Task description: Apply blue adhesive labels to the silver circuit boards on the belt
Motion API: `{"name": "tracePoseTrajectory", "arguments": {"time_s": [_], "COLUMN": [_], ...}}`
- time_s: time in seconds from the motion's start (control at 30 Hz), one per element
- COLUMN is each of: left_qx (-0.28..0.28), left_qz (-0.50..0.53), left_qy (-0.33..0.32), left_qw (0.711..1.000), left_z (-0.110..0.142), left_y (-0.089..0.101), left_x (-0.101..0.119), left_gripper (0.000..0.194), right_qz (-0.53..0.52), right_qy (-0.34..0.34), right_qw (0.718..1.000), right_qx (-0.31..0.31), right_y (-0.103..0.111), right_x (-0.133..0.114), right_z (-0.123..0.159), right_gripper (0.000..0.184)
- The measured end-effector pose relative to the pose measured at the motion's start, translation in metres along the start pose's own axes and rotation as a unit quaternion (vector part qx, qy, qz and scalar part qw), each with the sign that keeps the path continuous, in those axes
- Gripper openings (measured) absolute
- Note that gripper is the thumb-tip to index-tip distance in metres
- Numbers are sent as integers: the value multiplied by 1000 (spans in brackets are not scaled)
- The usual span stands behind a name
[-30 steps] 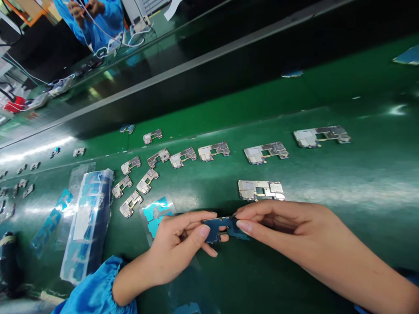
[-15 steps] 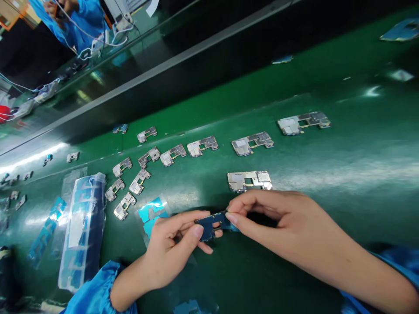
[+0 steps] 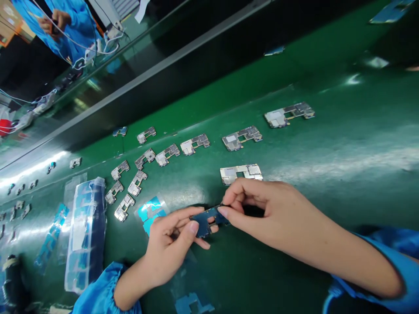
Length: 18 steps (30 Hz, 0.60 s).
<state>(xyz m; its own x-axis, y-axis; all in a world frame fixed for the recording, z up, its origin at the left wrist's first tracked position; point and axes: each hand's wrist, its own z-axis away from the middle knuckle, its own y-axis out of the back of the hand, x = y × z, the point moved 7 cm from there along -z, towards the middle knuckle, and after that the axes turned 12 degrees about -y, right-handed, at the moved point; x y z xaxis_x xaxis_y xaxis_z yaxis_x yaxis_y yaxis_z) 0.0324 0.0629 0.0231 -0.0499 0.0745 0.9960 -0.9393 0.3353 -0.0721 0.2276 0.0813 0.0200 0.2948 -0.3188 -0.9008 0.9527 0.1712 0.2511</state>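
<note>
A dark blue circuit board (image 3: 203, 223) with a cut-out is held between my two hands, tilted above the green surface. My left hand (image 3: 172, 246) grips its left end, thumb on top and fingers beneath. The thumb and index finger of my right hand (image 3: 262, 207) pinch the right end and cover that corner. Just beyond my right hand lies a silvery circuit board (image 3: 229, 174), partly hidden by the fingers. Beside my left hand is a clear sheet with bright blue film pieces (image 3: 152, 211). Another blue film piece (image 3: 193, 304) lies near the bottom edge.
Several silvery circuit boards (image 3: 242, 138) lie across the green surface (image 3: 343, 196). At left are a plastic-wrapped stack of blue film sheets (image 3: 85, 235), a loose blue strip (image 3: 52, 237) and a dark bottle-like object (image 3: 15, 279). Beyond the ledge, another person's hands (image 3: 55, 22) hold something dark.
The view has shifted slightly, so the boards at right appear further left. My hands keep hold of the circuit board; the light-blue edge by my right fingertips shows less now.
</note>
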Motion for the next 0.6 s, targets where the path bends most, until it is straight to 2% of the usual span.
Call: {"name": "tracePoseTrajectory", "arguments": {"time_s": [0.1,0.27,0.43,0.6], "left_qx": [26,53,69,84], "left_qz": [10,42,78,63], "left_qy": [13,16,20,2], "left_qw": [1000,998,994,994], "left_z": [-1,-3,-3,-3], "left_y": [3,7,7,7], "left_x": [-2,-5,-12,-13], "left_gripper": [21,36,50,57], "right_qz": [-12,-35,-104,-91], "right_qy": [-5,-36,-33,-10], "right_qw": [1000,992,977,978], "right_qx": [-13,-112,-184,-187], "right_y": [2,-12,-24,-31], "right_x": [1,6,8,9], "right_z": [1,1,0,-2], "right_gripper": [11,26,34,51]}}
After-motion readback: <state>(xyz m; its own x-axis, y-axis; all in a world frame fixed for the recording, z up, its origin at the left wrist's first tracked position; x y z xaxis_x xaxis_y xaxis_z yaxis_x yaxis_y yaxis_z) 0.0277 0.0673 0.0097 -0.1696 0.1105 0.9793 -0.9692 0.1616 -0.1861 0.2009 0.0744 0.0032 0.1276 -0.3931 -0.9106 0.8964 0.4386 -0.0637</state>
